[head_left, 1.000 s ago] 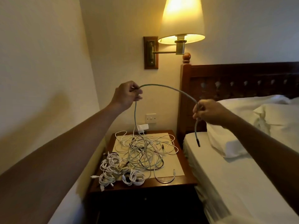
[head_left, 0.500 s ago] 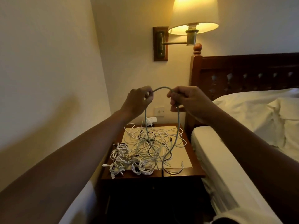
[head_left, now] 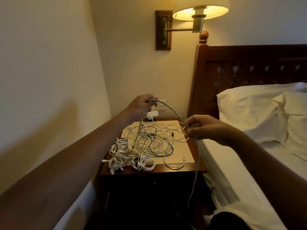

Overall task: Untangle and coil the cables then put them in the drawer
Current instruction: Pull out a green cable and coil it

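Beside the wall, on the right, is a big bed (head_left: 275, 147) with a white sheet. It has a dark wood headboard (head_left: 249, 63) and two white pillows (head_left: 249, 113). Next to the bed stands a small wood table. Its tabletop (head_left: 166, 170) has a pale paper mat (head_left: 181, 153) on it. A lamp (head_left: 200, 12) shines on the wall above.

A messy pile of loose cables (head_left: 154, 140) lies on the mat, white ones and a black one all mixed up. At the front left of the tabletop lie some white bundles (head_left: 119, 155), wound up small, touching the messy pile.

One grey cable (head_left: 172, 110) is up in the air over the tabletop. It bends like a bow from one hand to the other. The left hand (head_left: 141, 105) has its grip curled round the cable, and from there the cable drops down into the pile. The right hand (head_left: 207, 128) pinches the cable with its fingertips, near the bed's edge. From that grip the cable hangs down past the front of the tabletop.

A small white plug (head_left: 152, 114) sits at the back of the tabletop.
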The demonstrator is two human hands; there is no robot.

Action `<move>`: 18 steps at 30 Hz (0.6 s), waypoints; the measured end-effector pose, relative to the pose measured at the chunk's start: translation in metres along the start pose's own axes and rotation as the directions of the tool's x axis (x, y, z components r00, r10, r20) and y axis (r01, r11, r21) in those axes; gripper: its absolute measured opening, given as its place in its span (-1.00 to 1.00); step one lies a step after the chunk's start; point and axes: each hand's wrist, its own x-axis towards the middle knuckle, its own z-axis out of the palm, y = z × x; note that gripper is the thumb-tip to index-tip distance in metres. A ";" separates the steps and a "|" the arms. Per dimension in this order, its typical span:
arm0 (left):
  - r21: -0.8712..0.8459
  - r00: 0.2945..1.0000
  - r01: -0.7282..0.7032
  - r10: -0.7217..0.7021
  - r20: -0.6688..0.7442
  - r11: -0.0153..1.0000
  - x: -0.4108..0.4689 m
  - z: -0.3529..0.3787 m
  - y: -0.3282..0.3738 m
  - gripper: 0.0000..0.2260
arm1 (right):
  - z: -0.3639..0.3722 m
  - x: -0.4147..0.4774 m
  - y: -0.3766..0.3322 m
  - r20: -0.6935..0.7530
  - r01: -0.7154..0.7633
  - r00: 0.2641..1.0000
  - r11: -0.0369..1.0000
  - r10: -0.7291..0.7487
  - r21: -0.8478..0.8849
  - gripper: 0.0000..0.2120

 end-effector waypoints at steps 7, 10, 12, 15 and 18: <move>0.091 0.985 -0.166 0.161 0.060 0.982 0.007 0.007 0.013 -0.87 | 0.044 0.027 -0.019 -0.113 0.208 0.975 0.963 -0.190 0.173 -0.77; 0.328 0.987 -0.142 0.157 -0.021 0.934 -0.001 -0.003 -0.015 -0.87 | 0.031 0.022 -0.018 -0.272 0.297 0.942 0.861 -0.195 0.412 -0.73; 0.375 0.991 -0.045 0.089 -0.100 0.926 -0.007 -0.009 -0.039 -0.86 | 0.019 0.015 -0.014 -0.340 0.341 0.921 0.814 -0.190 0.470 -0.71; 0.335 0.986 0.098 -0.045 -0.162 0.937 -0.013 -0.010 -0.065 -0.90 | 0.016 0.007 -0.002 -0.322 0.308 0.932 0.826 -0.164 0.472 -0.72; 0.136 0.981 0.097 -0.072 -0.179 0.986 -0.014 0.000 -0.065 -0.94 | 0.022 0.003 0.014 -0.241 0.191 0.965 0.915 -0.108 0.355 -0.77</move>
